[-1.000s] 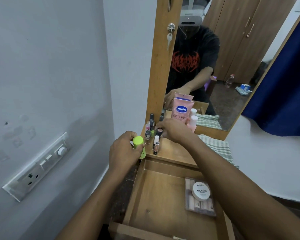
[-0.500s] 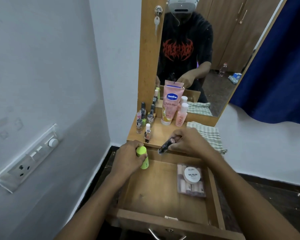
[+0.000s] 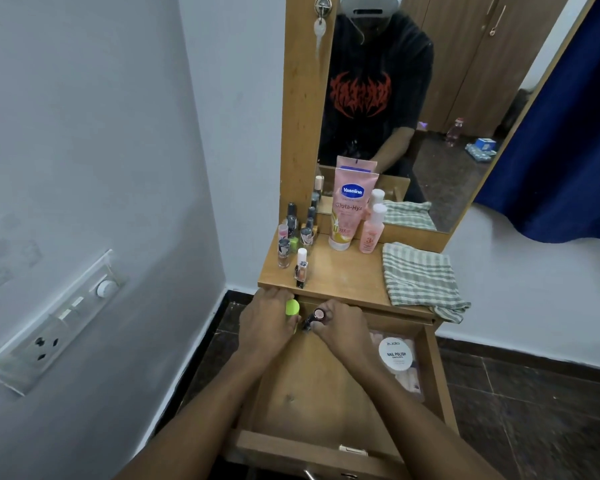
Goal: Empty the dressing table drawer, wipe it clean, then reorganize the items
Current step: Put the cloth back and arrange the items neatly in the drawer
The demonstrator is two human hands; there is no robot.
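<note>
Left hand [image 3: 269, 323] has a closed grip on a lime-green bottle [image 3: 292, 308]; right hand [image 3: 340, 329] pinches a dark nail polish [image 3: 314, 317], both over the open drawer's [image 3: 433, 382] back-left corner. Set each upright against the wall there, away from the nail polish pack [image 3: 397, 355]. The remaining bottles wait on the desk [image 3: 347, 278].

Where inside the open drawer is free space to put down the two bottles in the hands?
The wooden drawer floor is bare at left and centre, between its left wall and the clear nail polish pack with round white lid. The right strip is taken. The back left, under both hands, is busy.
</note>
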